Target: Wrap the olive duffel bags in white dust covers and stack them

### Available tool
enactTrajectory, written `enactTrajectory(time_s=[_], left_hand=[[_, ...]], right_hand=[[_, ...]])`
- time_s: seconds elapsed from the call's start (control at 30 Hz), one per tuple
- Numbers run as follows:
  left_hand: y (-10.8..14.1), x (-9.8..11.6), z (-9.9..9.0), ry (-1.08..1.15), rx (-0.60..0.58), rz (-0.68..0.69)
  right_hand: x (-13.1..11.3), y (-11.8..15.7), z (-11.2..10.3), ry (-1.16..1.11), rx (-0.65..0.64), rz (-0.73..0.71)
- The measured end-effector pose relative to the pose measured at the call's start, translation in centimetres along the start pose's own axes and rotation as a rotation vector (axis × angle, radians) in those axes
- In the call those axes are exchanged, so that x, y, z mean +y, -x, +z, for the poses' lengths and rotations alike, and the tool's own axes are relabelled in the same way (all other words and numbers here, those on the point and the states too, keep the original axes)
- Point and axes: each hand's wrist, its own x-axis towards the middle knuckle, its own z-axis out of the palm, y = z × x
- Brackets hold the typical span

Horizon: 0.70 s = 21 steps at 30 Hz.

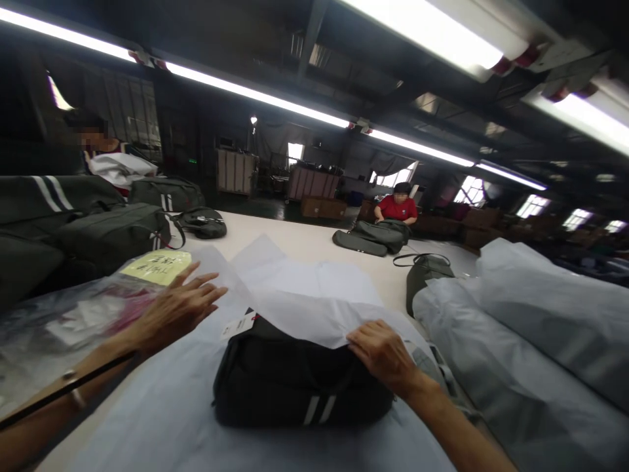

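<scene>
A dark duffel bag (275, 383) with two white stripes (319, 410) on its near side is shown at the near middle of the worktable (304, 233), set on pale sheeting (162, 426). A thin white wrapping sheet (309, 316) is draped along the bag's far upper edge, its near edge pinched between the thumb and fingers of the right hand (383, 351). The left hand (179, 307) is held palm down with fingers spread, nothing clamped between them, beside the sheet's left corner and close to a yellow handwritten label (157, 267); whether the paper is touched there cannot be told.

The sheet is judged to be light, limp and easily creased or torn, best taken by two corners with a soft pinch and not pulled hard. The bag is judged to be soft-sided but plump enough for its shape to be kept, and probably of modest weight; it would be best supported by both ends, low down. A paper hang tag (239, 326) at its far left corner could be bent or snagged and should be kept clear of any grip.

Wrapped bundles (540, 328) are stacked at right; similar bags (108, 233) are piled at far left. Across the table, dark bags are handled by a co-worker in red (397, 206).
</scene>
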Motion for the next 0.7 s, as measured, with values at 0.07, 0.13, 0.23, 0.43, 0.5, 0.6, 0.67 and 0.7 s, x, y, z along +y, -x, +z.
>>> enactTrajectory(time_s=[0.07,0.13,0.23,0.43,0.5,0.6,0.67,0.7], left_hand=[[1.6,0.4,-0.2,0.037,-0.029,-0.113],[4.1,1.2,0.1,0.126,-0.06,-0.329],[7.7,2.8,2.4,0.404,-0.169,-0.696],[7.2,6.8,9.8,1.068,-0.279,-1.312],[5.9,8.6,11.2,1.201,-0.324,-1.366],[5.0,10.9,11.8,1.349,-0.365,-1.367],[5.4,11.8,11.4,1.351,-0.364,-1.339],[5.8,12.1,11.1,1.329,-0.366,-1.326]], right_hand=[[0.0,1.1,-1.7,-0.081,-0.012,0.028],[0.0,3.7,-2.8,-0.185,-0.003,0.146],[0.6,9.2,-2.0,-0.341,0.056,0.608],[3.3,14.2,5.6,-0.664,0.092,1.474],[3.4,13.6,7.4,-0.779,0.115,1.511],[3.0,13.3,8.0,-1.02,0.155,1.558],[2.5,14.0,7.5,-1.117,0.164,1.542],[2.2,14.6,7.2,-1.134,0.166,1.531]])
